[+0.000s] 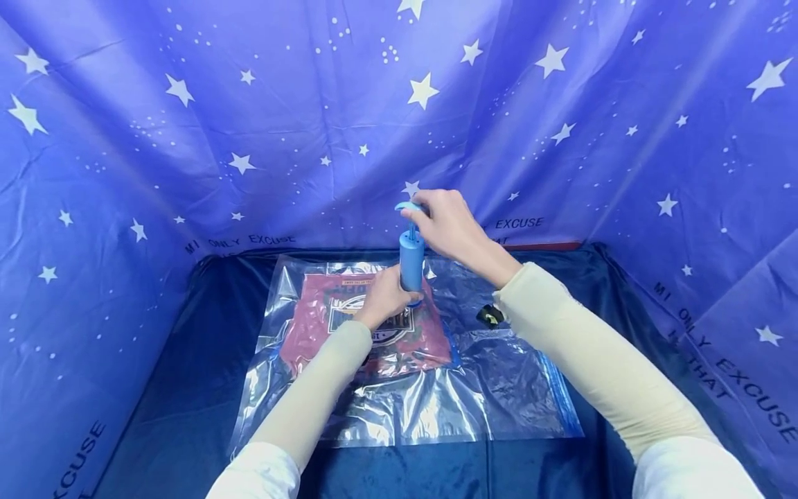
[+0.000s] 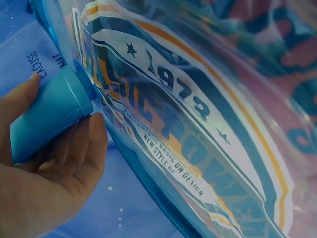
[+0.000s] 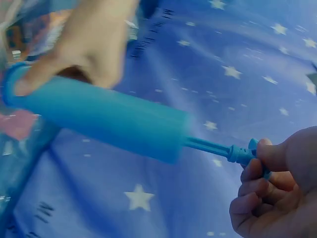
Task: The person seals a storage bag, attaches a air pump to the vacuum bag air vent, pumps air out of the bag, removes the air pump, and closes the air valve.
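Observation:
A blue hand pump (image 1: 411, 258) stands upright on a clear plastic vacuum storage bag (image 1: 430, 412). My left hand (image 1: 382, 298) grips the lower end of its barrel, against the bag; the left wrist view shows fingers and thumb around the pump's base (image 2: 62, 111). With my right hand (image 1: 447, 220) I hold the pump's handle (image 1: 406, 206) at the top. The plunger rod (image 3: 208, 144) is partly out of the barrel, as the right wrist view shows. Inside the bag lies a folded pinkish-red printed cloth (image 1: 305, 308), partly covered by my left hand and arm.
A small dark item with a yellow-green mark (image 1: 490, 316) lies on the bag's right part. A blue zip strip (image 1: 561, 395) runs along the bag's right edge. Dark blue cloth (image 1: 168, 395) covers the table, and star-print curtains (image 1: 349, 125) surround it.

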The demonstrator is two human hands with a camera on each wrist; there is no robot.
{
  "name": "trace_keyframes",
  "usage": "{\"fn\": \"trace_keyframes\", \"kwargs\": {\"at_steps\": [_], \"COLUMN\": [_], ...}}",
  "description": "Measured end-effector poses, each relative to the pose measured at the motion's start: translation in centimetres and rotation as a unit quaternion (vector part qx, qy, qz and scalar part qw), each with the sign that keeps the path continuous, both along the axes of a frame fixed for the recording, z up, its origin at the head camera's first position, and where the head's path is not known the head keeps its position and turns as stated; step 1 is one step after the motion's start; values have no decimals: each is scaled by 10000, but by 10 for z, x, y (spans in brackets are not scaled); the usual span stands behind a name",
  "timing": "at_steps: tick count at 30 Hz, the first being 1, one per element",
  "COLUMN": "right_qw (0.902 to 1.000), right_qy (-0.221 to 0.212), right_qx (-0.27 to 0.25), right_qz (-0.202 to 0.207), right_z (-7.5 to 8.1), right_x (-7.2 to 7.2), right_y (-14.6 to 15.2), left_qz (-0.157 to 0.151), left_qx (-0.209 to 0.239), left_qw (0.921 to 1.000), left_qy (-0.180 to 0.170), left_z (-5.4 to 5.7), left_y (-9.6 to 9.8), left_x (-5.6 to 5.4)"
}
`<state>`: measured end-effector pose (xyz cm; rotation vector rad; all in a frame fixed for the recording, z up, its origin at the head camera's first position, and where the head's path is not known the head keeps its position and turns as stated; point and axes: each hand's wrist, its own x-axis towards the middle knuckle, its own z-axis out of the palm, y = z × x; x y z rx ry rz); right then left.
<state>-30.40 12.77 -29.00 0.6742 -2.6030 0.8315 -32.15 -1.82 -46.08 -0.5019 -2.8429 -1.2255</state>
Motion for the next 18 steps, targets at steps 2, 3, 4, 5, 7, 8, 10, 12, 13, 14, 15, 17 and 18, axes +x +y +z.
{"fn": "trace_keyframes", "kwargs": {"at_steps": [2,3,4,5,7,8,10,12,13,14,15,17,18], "right_qw": [9996,9992,9987,9981,9971,9966,9956,9952,9952,9953,9952,9944,9940], "right_qy": [204,298,383,453,585,651,745,819,825,819,830,905,924], "right_qx": [-171,-249,-320,-401,-483,-512,-562,-511,-486,-472,-464,-466,-508], "right_qz": [32,64,80,81,55,33,-58,-156,-184,-204,-219,-272,-289], "right_z": [11,17,23,28,38,43,53,65,71,76,82,90,93], "right_x": [0,1,1,2,3,3,3,4,5,6,6,9,10], "right_y": [-2,-3,-4,-4,-4,-5,-4,-4,-4,-4,-4,-4,-4], "left_qz": [43,57,69,59,65,85,101,73,59,46,42,60,75], "left_qx": [-58,-78,-101,-140,-193,-216,-259,-255,-279,-290,-302,-323,-347], "left_qw": [10000,10000,9999,9999,9998,9997,9996,9996,9996,9996,9995,9994,9993], "left_qy": [-6,0,-9,-11,-8,6,28,40,45,50,57,98,111], "left_z": [1,1,1,-1,-3,-4,-4,-3,-3,-3,-3,-3,-4], "left_y": [-1,-2,-2,-2,-1,0,0,1,1,1,1,1,1], "left_x": [0,0,0,0,-1,-1,-2,-3,-3,-3,-3,-3,-3]}}
